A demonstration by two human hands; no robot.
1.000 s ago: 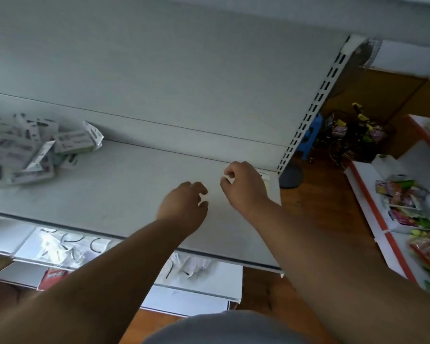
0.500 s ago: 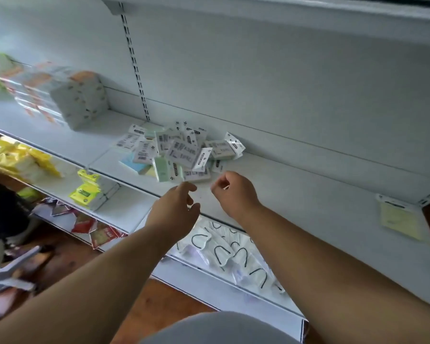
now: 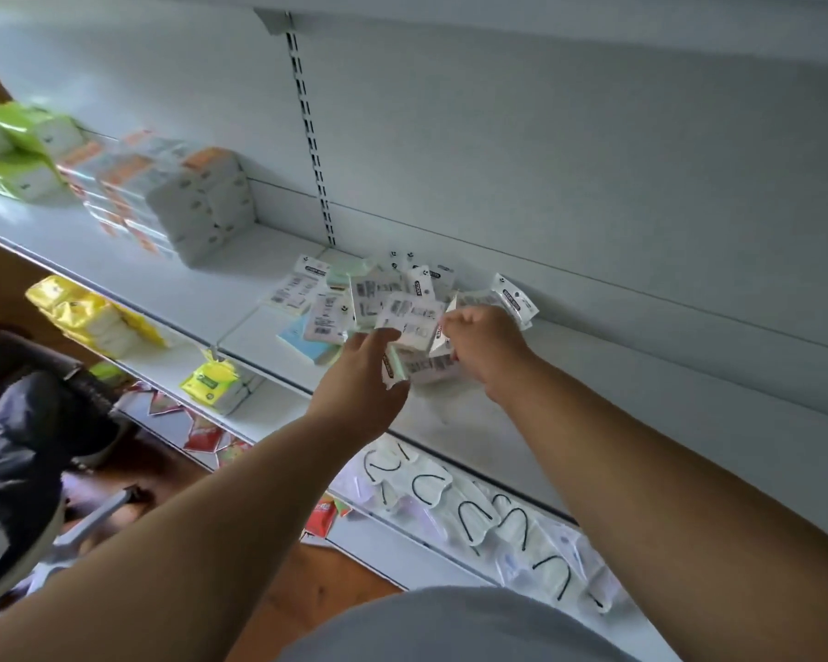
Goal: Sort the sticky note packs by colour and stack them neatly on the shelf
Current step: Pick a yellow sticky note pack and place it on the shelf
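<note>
A loose pile of sticky note packs (image 3: 378, 298) lies on the white shelf (image 3: 570, 422), most of them showing white barcode labels. A blue pack (image 3: 302, 341) sits at the pile's front left and a pale green one (image 3: 350, 272) at its back. My left hand (image 3: 359, 379) reaches into the front of the pile, its fingers closed around a green pack (image 3: 394, 370). My right hand (image 3: 486, 351) is just to the right, fingers curled on a white-carded pack (image 3: 440, 337). The packs under both hands are partly hidden.
White and orange tissue packs (image 3: 197, 198) and green-wrapped ones (image 3: 15, 150) stand further left on the same shelf. Yellow packs (image 3: 96, 317) and bagged hair bands (image 3: 474, 513) lie on lower shelves. A slotted upright (image 3: 314, 150) rises behind the pile. A person (image 3: 29, 422) sits low on the left.
The view has swung left from the shelf's right end to the pile. Both hands have moved into the pile and closed on packs.
</note>
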